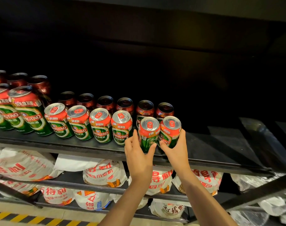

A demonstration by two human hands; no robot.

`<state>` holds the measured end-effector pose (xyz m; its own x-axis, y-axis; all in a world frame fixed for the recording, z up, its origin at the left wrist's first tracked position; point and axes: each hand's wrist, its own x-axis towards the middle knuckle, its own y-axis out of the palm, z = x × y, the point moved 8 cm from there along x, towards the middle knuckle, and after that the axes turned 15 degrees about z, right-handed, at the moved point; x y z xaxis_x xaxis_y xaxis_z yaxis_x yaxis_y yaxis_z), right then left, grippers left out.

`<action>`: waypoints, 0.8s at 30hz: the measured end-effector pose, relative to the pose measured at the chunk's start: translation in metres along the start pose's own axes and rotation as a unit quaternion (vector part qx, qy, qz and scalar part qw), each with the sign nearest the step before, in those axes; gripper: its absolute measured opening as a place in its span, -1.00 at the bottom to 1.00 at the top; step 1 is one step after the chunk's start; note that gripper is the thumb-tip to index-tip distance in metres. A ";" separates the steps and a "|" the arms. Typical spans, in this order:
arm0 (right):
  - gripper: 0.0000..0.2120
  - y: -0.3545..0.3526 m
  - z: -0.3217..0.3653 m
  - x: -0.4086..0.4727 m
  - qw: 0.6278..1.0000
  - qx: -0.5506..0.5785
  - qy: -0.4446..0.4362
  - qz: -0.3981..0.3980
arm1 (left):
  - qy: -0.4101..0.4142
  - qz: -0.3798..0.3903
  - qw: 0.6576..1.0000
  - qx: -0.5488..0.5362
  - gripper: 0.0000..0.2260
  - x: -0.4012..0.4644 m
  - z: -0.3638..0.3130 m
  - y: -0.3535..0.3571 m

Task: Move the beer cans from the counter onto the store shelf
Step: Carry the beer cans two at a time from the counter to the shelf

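Hands [157, 154] around two cans [159, 133]

Glossy metal cans [100, 126] on a matt black metal shelf [212, 149].

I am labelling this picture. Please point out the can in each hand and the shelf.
Left-hand can [148, 134], head view, its side.
Right-hand can [170, 132], head view, its side.
Shelf [212, 149], head view, bare top.
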<state>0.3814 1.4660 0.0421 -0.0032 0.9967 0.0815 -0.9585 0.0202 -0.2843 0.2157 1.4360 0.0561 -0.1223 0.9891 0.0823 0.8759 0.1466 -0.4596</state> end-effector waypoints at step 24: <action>-0.39 0.002 0.001 0.001 1.000 0.000 0.001 0.028 | -0.053 -0.046 0.996 -0.059 -0.30 0.004 0.011 0.007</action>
<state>0.3789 1.4666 0.0427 -0.0553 0.9965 0.0634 -0.9572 -0.0348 -0.2874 0.2156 1.4411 0.0432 -0.2481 0.9684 0.0236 0.9065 0.2407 -0.3469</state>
